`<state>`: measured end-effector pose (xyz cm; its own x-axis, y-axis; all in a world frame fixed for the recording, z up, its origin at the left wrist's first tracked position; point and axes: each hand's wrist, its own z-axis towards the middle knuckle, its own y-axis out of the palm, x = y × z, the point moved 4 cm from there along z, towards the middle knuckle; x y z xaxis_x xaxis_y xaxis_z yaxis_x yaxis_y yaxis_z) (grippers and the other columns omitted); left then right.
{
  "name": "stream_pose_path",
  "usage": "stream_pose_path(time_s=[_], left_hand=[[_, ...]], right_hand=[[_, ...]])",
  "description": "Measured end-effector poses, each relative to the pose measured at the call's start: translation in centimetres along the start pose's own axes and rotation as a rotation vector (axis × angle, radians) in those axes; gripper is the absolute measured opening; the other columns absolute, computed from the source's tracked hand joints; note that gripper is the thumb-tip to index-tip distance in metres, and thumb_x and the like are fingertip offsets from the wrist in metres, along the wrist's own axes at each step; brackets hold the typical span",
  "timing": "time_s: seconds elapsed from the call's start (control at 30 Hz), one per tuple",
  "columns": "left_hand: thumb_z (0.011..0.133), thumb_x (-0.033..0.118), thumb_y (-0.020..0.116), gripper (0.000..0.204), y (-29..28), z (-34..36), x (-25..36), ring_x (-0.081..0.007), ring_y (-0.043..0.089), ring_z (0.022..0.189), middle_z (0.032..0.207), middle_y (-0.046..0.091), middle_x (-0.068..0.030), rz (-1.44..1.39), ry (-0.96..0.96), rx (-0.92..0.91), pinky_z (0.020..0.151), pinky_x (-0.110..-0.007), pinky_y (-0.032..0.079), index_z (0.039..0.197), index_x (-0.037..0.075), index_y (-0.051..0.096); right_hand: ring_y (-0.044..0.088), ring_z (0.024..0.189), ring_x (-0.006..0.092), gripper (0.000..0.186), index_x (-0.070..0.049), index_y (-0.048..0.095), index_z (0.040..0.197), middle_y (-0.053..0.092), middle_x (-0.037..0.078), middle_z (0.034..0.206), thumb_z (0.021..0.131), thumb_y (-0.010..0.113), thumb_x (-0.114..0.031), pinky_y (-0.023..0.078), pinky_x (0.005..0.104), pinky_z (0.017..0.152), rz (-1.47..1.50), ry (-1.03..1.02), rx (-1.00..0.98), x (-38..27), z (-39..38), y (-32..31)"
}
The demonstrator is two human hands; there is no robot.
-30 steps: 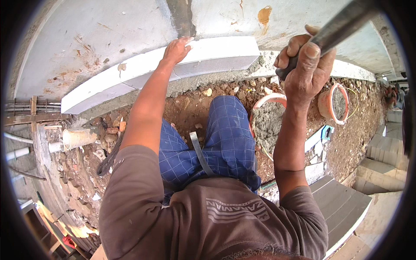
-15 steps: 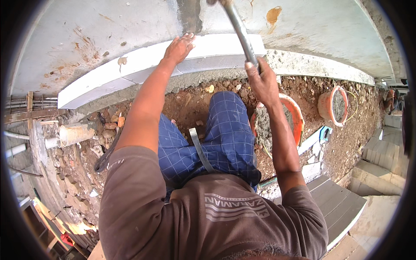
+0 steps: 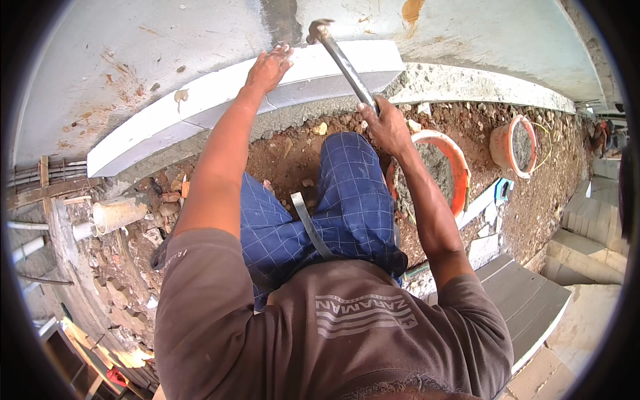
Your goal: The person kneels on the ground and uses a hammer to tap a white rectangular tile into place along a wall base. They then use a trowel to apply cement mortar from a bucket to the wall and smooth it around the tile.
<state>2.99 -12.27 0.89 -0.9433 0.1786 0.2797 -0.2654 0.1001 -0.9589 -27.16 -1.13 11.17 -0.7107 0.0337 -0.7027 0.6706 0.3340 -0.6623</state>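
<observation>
My left hand (image 3: 267,69) lies with fingers apart on the top of a row of white lightweight blocks (image 3: 153,125), near the grey stained wall (image 3: 167,40). My right hand (image 3: 385,125) grips the shaft of a steel hammer (image 3: 341,61), whose head is over the back edge of the right end of the row; I cannot tell whether it touches. Grey mortar (image 3: 300,105) runs under the blocks, above rubbly soil (image 3: 280,150). Just right of my knee is an orange bucket (image 3: 457,183) with wet grey mortar in it, partly behind my forearm.
A second orange bucket (image 3: 501,148) of mortar stands farther right, near a blue-handled saw (image 3: 503,190). A pale pipe-like cylinder (image 3: 120,217) and rods lie at the left. Grey slabs (image 3: 520,307) are stacked at the lower right, and a rough ledge (image 3: 493,85) continues right along the wall.
The hammer, raised close to the camera a second ago, has swung down and forward to the block row. My left hand has stayed on the blocks, shifting slightly.
</observation>
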Motion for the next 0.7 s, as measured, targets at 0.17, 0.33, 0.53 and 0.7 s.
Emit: stream_pose_path(time_s=[0.17, 0.33, 0.53, 0.7], left_hand=[[0.105, 0.042, 0.041, 0.050, 0.2, -0.1, -0.9, -0.0209, 0.032, 0.148, 0.159, 0.039, -0.0018, 0.027, 0.014, 0.026, 0.124, -0.043, 0.023, 0.152, 0.024, 0.042], [0.105, 0.042, 0.042, 0.051, 0.4, 0.6, -0.5, -0.0212, 0.033, 0.147, 0.159, 0.039, -0.0020, 0.001, 0.032, 0.025, 0.125, -0.042, 0.022, 0.152, 0.024, 0.042], [0.105, 0.042, 0.043, 0.051, -0.3, 0.7, -0.6, -0.0212, 0.033, 0.147, 0.159, 0.037, -0.0037, -0.021, -0.001, -0.017, 0.124, -0.043, 0.022, 0.152, 0.021, 0.043], [0.098, 0.050, 0.054, 0.068, -0.9, -0.2, -0.5, -0.0227, 0.026, 0.151, 0.162, 0.032, -0.0073, -0.044, 0.053, -0.053, 0.125, -0.044, 0.018, 0.154, 0.016, 0.038]], right_hand=[[0.057, 0.053, 0.0101, 0.060, 0.000, 0.058, 0.101, 0.053, 0.001, 0.064, 0.099, 0.049, -0.060, 0.049, 0.0263, 0.043, 0.403, -0.602, 0.541, -8.8, -3.1, -8.4], [0.057, 0.052, 0.0160, 0.046, -0.006, 0.044, 0.103, 0.056, 0.007, 0.066, 0.104, 0.045, -0.051, 0.050, 0.0332, 0.044, 0.226, -0.572, 0.533, -1.8, -1.4, -3.7], [0.066, 0.073, 0.0363, 0.042, 0.002, 0.054, 0.114, 0.065, 0.021, 0.079, 0.102, 0.055, -0.038, 0.052, 0.0466, 0.068, -0.075, -0.001, -0.015, 4.4, -0.8, 1.5], [0.053, 0.053, 0.0106, 0.036, -0.005, 0.050, 0.130, 0.054, 0.002, 0.072, 0.105, 0.050, -0.032, 0.043, 0.0262, 0.042, 0.758, 0.169, 0.156, 4.8, -6.9, -1.5]])
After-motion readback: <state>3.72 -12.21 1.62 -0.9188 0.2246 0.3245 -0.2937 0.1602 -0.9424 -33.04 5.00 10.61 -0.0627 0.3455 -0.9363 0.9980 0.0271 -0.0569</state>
